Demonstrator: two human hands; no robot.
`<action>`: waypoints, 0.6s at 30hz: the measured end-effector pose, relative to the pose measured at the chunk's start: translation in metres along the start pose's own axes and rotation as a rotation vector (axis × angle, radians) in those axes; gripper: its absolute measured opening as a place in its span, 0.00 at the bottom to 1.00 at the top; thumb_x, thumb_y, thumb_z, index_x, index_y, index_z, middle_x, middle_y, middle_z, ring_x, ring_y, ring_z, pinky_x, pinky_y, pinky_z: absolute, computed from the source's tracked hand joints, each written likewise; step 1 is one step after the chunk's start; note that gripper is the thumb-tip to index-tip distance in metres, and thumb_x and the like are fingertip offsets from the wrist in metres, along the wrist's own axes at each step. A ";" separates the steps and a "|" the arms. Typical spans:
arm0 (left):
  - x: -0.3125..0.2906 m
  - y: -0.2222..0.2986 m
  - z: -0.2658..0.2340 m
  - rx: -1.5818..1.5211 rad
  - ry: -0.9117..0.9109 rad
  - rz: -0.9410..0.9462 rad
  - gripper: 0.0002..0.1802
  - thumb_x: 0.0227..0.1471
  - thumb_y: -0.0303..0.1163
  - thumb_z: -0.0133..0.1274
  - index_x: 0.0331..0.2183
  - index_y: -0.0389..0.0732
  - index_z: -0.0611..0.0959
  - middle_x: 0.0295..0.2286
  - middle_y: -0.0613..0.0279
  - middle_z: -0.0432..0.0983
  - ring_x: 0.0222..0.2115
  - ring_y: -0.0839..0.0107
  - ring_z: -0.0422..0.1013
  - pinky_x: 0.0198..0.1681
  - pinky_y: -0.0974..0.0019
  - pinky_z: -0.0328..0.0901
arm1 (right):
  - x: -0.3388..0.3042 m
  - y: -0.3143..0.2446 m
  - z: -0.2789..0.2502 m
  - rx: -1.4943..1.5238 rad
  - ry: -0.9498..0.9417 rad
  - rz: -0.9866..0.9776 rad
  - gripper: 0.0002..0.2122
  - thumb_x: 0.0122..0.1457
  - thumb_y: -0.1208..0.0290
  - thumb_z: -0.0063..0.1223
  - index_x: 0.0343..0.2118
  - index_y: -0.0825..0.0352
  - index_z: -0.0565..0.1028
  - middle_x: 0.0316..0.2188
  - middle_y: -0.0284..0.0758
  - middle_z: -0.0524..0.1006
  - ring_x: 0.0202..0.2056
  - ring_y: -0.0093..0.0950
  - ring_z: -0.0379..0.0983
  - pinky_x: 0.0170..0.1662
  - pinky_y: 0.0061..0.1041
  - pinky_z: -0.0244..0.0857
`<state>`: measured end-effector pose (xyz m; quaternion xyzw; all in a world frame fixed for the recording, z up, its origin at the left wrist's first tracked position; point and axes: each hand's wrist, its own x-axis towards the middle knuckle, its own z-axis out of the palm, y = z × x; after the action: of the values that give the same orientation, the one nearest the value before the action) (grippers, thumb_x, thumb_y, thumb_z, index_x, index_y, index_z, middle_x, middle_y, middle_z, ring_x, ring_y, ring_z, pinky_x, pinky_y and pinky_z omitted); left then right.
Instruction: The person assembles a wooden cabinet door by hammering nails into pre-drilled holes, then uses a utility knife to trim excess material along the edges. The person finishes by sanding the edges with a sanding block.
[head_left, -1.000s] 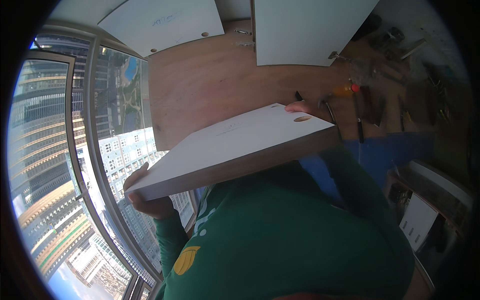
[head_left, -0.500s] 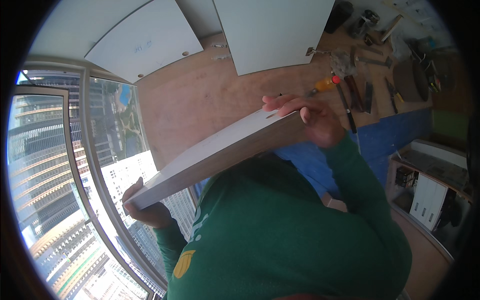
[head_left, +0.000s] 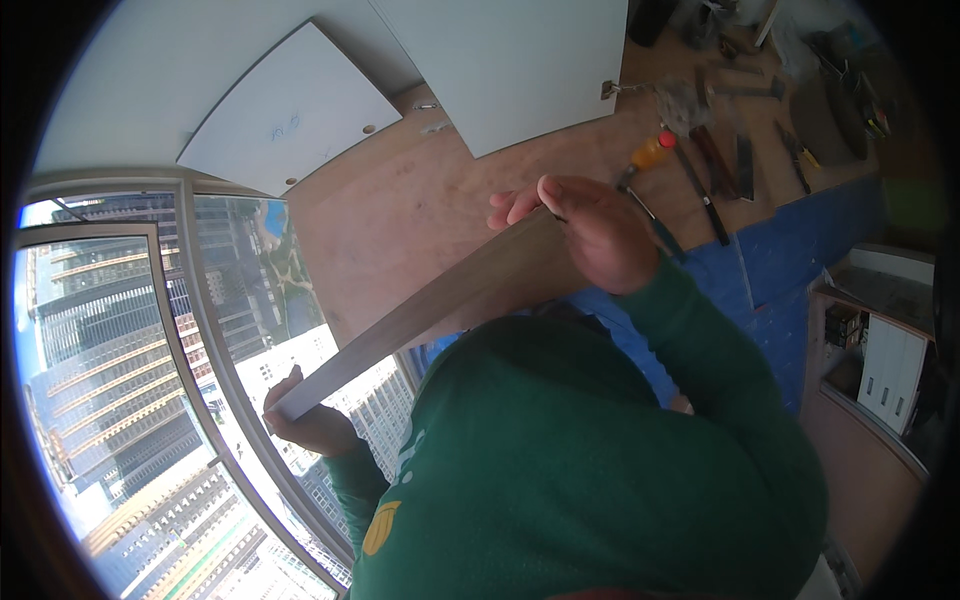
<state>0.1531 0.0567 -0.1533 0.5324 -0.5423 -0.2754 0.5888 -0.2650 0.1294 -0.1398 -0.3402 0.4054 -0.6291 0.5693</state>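
Observation:
A long panel (head_left: 430,305), brown wood-grain on its visible side with a pale end, is held slanting in front of my body. My left hand (head_left: 315,428) grips its lower left end, with the fingers on the far side. At the upper right end, my right hand (head_left: 605,235) clasps the panel, its thumb on the edge and the fingers reaching over to the far side. The panel is tilted, so its white face is turned from view. Behind it lies the wooden worktop (head_left: 375,210).
Two white boards, one smaller (head_left: 290,110) and one larger (head_left: 520,70) with a hinge (head_left: 608,90), lean at the back. To the right lie an orange-handled tool (head_left: 650,153), a hammer (head_left: 750,90) and pliers (head_left: 795,160). Blue sheeting (head_left: 770,265) hangs in front; a window (head_left: 110,330) stands at left.
The panel has turned so its white face no longer shows and more wood-grain does. My right hand has shifted left and its palm turned. The view has swung slightly.

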 end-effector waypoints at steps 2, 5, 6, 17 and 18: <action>0.002 -0.004 0.001 -0.028 0.022 -0.012 0.36 0.70 0.59 0.31 0.35 0.36 0.78 0.29 0.56 0.75 0.39 0.60 0.77 0.57 0.41 0.67 | 0.000 0.002 0.000 0.001 0.010 0.013 0.20 0.74 0.59 0.41 0.41 0.71 0.81 0.42 0.43 0.83 0.59 0.38 0.72 0.66 0.40 0.58; 0.002 -0.012 -0.004 -0.061 0.050 -0.030 0.35 0.68 0.60 0.35 0.35 0.36 0.78 0.28 0.57 0.73 0.38 0.60 0.76 0.58 0.40 0.67 | -0.001 0.006 0.000 -0.061 0.019 0.003 0.20 0.74 0.58 0.42 0.44 0.71 0.80 0.43 0.42 0.83 0.59 0.36 0.71 0.66 0.39 0.58; 0.004 -0.012 -0.004 -0.068 0.053 -0.037 0.35 0.68 0.61 0.36 0.35 0.36 0.78 0.28 0.57 0.74 0.38 0.60 0.76 0.58 0.40 0.67 | -0.002 0.006 0.001 -0.091 0.024 -0.023 0.20 0.74 0.58 0.42 0.45 0.70 0.80 0.43 0.41 0.83 0.59 0.36 0.71 0.67 0.39 0.57; 0.001 -0.015 -0.005 -0.033 0.021 -0.072 0.37 0.67 0.62 0.33 0.37 0.35 0.78 0.34 0.54 0.75 0.41 0.55 0.77 0.55 0.45 0.68 | -0.015 0.019 -0.021 -0.330 -0.104 -0.175 0.30 0.58 0.48 0.66 0.56 0.66 0.73 0.50 0.37 0.77 0.57 0.33 0.71 0.65 0.36 0.60; 0.002 -0.014 -0.008 -0.047 0.019 -0.078 0.37 0.68 0.62 0.33 0.37 0.35 0.78 0.34 0.54 0.75 0.41 0.55 0.77 0.55 0.46 0.68 | -0.014 0.019 -0.019 -0.353 -0.092 -0.158 0.31 0.58 0.48 0.66 0.56 0.66 0.73 0.50 0.37 0.78 0.57 0.32 0.72 0.64 0.36 0.61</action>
<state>0.1642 0.0533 -0.1647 0.5416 -0.5089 -0.3057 0.5952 -0.2719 0.1448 -0.1646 -0.4938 0.4549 -0.5750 0.4675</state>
